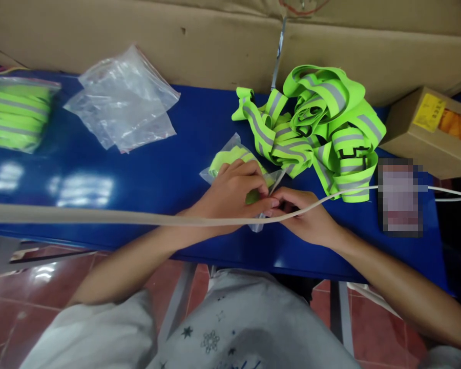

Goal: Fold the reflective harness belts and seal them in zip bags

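A small clear plastic bag with a folded neon-yellow reflective band inside lies on the blue table. My left hand rests on it, fingers pinched on the bag's open edge. My right hand meets it from the right, fingers closed on the same edge. A pale cable crosses in front of both hands.
A tangled heap of neon-yellow reflective bands lies behind the hands. Empty clear bags sit at the back left, packed bands in a bag at the far left. A cardboard box and a blurred flat object are on the right. Cardboard lines the back.
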The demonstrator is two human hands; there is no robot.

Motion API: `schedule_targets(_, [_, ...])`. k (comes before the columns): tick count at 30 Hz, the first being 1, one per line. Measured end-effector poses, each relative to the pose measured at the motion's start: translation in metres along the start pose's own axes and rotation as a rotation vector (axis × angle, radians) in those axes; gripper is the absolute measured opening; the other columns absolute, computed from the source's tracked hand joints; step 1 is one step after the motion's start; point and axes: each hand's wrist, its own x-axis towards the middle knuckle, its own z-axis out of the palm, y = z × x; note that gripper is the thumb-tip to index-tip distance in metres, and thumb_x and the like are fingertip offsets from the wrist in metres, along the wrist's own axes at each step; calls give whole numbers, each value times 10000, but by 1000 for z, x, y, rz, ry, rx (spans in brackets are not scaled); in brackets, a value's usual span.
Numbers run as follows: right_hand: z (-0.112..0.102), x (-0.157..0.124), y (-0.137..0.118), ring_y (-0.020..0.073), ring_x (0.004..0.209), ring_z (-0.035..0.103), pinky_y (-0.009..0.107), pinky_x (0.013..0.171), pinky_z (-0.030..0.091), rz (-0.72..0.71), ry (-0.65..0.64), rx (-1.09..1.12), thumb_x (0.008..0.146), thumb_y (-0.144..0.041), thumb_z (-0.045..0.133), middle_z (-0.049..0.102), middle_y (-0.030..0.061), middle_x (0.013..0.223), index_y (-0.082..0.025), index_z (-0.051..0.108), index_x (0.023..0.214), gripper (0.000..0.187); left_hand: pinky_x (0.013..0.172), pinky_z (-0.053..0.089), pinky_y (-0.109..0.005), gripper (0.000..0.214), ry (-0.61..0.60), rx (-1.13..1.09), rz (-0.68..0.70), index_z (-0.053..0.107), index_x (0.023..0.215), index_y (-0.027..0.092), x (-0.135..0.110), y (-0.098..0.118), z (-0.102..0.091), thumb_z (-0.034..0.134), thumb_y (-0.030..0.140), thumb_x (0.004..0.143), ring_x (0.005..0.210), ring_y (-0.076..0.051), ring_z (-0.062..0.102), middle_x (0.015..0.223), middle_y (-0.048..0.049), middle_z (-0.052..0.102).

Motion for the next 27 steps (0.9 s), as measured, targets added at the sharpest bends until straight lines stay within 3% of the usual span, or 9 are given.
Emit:
schedule_targets(4, [-2, 0, -1, 94, 646, 591, 216, 610, 459, 33, -43, 13, 1013, -334, 662, 714, 6, 801, -187, 706, 952, 165, 883, 399, -397, 213, -54, 34, 7, 729, 829, 191, -1, -1, -8, 690, 334, 982, 943, -218, 592, 957, -39, 649])
schedule_targets(11, [-1, 2, 6, 91, 558, 639, 190, 421, 512, 347, 89, 367, 984, -514, 677, 685, 11, 831, -177, 678, 938, 340, 859, 455, -356, 114, 50, 31, 60, 746, 925, 174, 0, -6, -8, 653, 234, 953, 914, -193, 620, 981, -52, 682])
schedule_targets(20, [5, 4, 4, 69, 496, 571, 157, 372, 456, 286, 157, 406, 855, -518, 835, 617, -43, 685, -186, 644, 859, 383, 851, 375, -377, 178, 94, -93, -27, 732, 786, 194, 3, -4, 3, 756, 318, 910, 884, -189, 582, 890, -25, 653])
schedule_targets(27, [1, 4, 7, 64, 536, 574, 170, 417, 444, 248, 107, 427, 950, -535, 732, 616, -31, 729, -196, 616, 845, 374, 844, 426, -354, 204, 7, -200, 51, 752, 839, 199, 5, -10, -4, 708, 347, 973, 864, -171, 613, 889, -25, 676])
